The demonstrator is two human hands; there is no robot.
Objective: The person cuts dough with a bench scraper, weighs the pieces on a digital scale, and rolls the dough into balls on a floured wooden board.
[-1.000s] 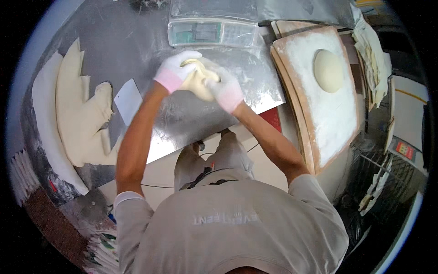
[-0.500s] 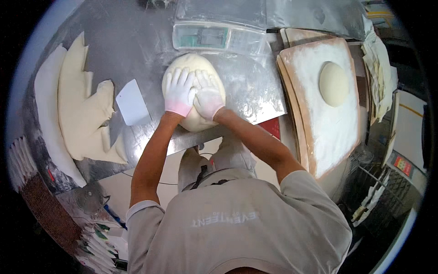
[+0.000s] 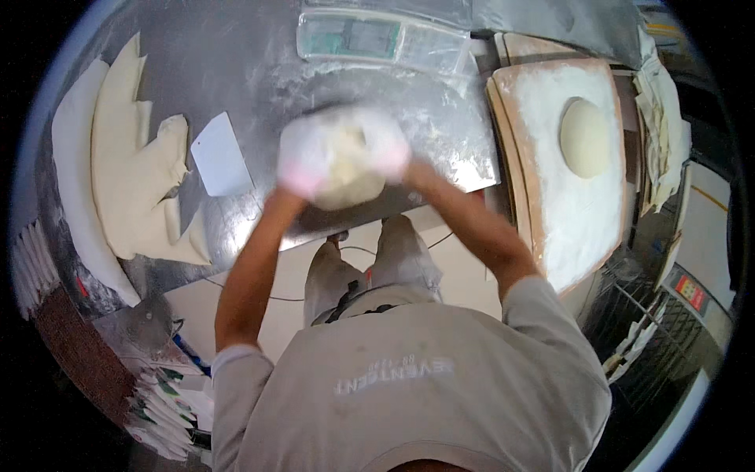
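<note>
A pale ball of dough (image 3: 344, 175) is between my two hands over the metal worktop, smeared by motion. My left hand (image 3: 305, 157), in a white glove with a pinkish cuff, grips its left side. On the opposite side my right hand (image 3: 385, 145), gloved the same way, closes around it. Single fingers cannot be made out in the blur. Left of my hands lies a white flat scraper (image 3: 222, 156). Farther left a large, ragged-edged sheet of dough (image 3: 130, 173) rests on the table beside a long white floury strip (image 3: 79, 157).
Floured boards (image 3: 543, 212) are stacked at the right, with a smooth, round dough ball (image 3: 584, 138) on the top one. A scale in clear plastic (image 3: 350, 35) stands at the back. Folded cloths (image 3: 659, 118) hang at far right. The worktop's front edge (image 3: 291, 240) runs close to my body.
My hands, pressed flat together on top of the dough before, have moved apart to its two sides. The dough looks narrower and shorter now. The whole view has shifted slightly.
</note>
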